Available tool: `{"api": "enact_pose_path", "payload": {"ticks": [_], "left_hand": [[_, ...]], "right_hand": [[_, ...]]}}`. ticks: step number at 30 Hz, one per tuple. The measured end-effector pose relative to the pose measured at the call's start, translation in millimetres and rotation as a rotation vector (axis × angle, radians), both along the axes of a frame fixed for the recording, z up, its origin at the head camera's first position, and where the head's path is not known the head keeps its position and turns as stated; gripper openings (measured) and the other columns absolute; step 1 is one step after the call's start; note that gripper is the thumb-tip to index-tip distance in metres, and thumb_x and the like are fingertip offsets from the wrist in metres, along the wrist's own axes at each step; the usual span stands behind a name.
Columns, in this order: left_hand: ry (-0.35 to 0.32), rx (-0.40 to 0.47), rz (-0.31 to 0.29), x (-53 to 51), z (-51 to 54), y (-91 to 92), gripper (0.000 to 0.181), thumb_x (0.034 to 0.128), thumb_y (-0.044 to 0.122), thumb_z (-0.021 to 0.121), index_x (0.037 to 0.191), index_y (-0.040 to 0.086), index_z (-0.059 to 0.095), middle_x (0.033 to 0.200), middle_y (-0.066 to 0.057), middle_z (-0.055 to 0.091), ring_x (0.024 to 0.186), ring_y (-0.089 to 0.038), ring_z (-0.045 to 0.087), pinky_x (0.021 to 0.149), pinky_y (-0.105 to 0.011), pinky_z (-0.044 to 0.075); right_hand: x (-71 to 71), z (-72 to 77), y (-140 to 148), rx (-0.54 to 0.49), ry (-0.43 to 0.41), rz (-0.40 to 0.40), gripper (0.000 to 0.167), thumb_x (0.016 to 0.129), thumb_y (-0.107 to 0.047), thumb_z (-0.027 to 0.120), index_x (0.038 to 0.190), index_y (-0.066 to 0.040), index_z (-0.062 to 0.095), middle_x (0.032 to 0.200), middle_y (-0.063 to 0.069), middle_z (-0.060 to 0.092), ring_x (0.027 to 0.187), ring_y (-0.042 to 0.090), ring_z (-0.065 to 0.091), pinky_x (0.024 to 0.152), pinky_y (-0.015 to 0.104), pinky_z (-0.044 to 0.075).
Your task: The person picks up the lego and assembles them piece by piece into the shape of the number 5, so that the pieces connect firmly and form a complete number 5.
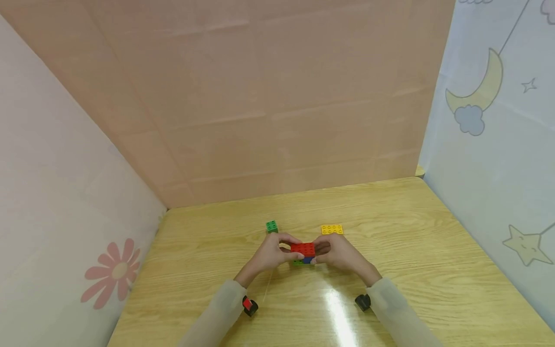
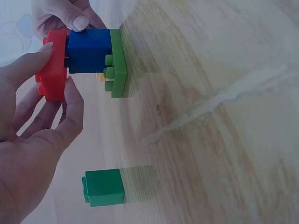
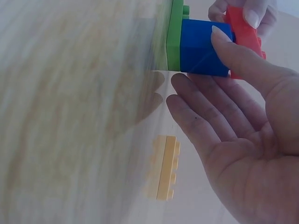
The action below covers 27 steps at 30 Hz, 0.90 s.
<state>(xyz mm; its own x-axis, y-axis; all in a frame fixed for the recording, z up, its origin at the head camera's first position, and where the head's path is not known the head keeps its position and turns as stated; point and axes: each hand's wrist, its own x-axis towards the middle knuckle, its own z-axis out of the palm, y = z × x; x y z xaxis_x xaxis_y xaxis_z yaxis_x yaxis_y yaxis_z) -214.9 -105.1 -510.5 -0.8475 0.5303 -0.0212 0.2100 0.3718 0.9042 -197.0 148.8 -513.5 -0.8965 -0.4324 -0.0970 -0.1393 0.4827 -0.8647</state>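
Observation:
My left hand (image 1: 270,254) pinches a red brick (image 2: 57,60) between thumb and fingers. The red brick sits over a tall blue brick (image 2: 89,52), slightly tilted, and blue studs show in a narrow gap between them. Under the blue brick lies a flat light-green brick (image 2: 119,65) on the table, some of its studs uncovered. My right hand (image 1: 342,253) holds the blue brick at its right end, thumb on the near side, with the other fingers extended and partly hidden behind it.
A dark green brick (image 1: 271,226) stands beyond my left hand. Past the right hand lies a flat yellow brick (image 1: 332,229). The wooden table (image 1: 208,231) meets a pinkish back panel (image 1: 269,120) and patterned side panels.

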Motion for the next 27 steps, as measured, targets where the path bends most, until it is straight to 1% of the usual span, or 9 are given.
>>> {"api": "enact_pose_path", "payload": {"ticks": [5, 8, 16, 23, 27], "left_hand": [[-0.006, 0.015, 0.010, 0.8, -1.5, -1.7, 0.026, 0.0909, 0.020, 0.085, 0.115, 0.013, 0.080, 0.123, -0.009, 0.075, 0.109, -0.028, 0.068, 0.084, -0.028, 0.065], [-0.007, 0.018, 0.012, 1.1, -1.7, -2.4, 0.026, 0.0906, 0.020, 0.085, 0.115, 0.012, 0.080, 0.123, -0.009, 0.075, 0.109, -0.028, 0.069, 0.084, -0.028, 0.065], [0.011, -0.006, 0.000, -0.3, 0.6, -0.3, 0.029, 0.0894, 0.022, 0.086, 0.116, 0.012, 0.080, 0.120, -0.007, 0.076, 0.104, -0.019, 0.069, 0.082, -0.025, 0.064], [0.023, -0.038, 0.003, -1.3, 0.3, 1.6, 0.028, 0.0888, 0.022, 0.087, 0.114, 0.013, 0.081, 0.117, -0.006, 0.077, 0.105, -0.022, 0.070, 0.081, -0.026, 0.065], [0.024, -0.046, 0.008, -1.8, 0.9, 3.2, 0.028, 0.0882, 0.023, 0.087, 0.113, 0.014, 0.081, 0.116, -0.004, 0.077, 0.104, -0.019, 0.069, 0.083, -0.027, 0.065]], "right_hand": [[-0.5, 0.1, 1.2, 0.005, -0.001, 0.001, 0.031, 0.088, -0.017, 0.086, 0.116, -0.007, 0.076, 0.116, 0.011, 0.079, 0.107, 0.028, 0.076, 0.095, 0.048, 0.062], [-0.6, 0.1, 1.9, 0.014, -0.001, -0.004, 0.033, 0.088, -0.018, 0.087, 0.117, -0.006, 0.076, 0.116, 0.012, 0.079, 0.107, 0.028, 0.076, 0.096, 0.048, 0.062], [-1.0, -0.3, 1.3, 0.014, 0.001, -0.003, 0.029, 0.087, -0.017, 0.087, 0.113, -0.009, 0.077, 0.114, 0.009, 0.079, 0.106, 0.025, 0.076, 0.095, 0.048, 0.062], [-0.7, -0.6, 0.8, 0.011, 0.003, -0.002, 0.029, 0.087, -0.017, 0.087, 0.112, -0.009, 0.077, 0.112, 0.008, 0.080, 0.105, 0.024, 0.076, 0.095, 0.048, 0.062], [-0.9, -0.5, 1.9, 0.012, 0.012, 0.002, 0.030, 0.086, -0.018, 0.088, 0.113, -0.009, 0.077, 0.113, 0.009, 0.080, 0.105, 0.025, 0.077, 0.095, 0.048, 0.062]]}}
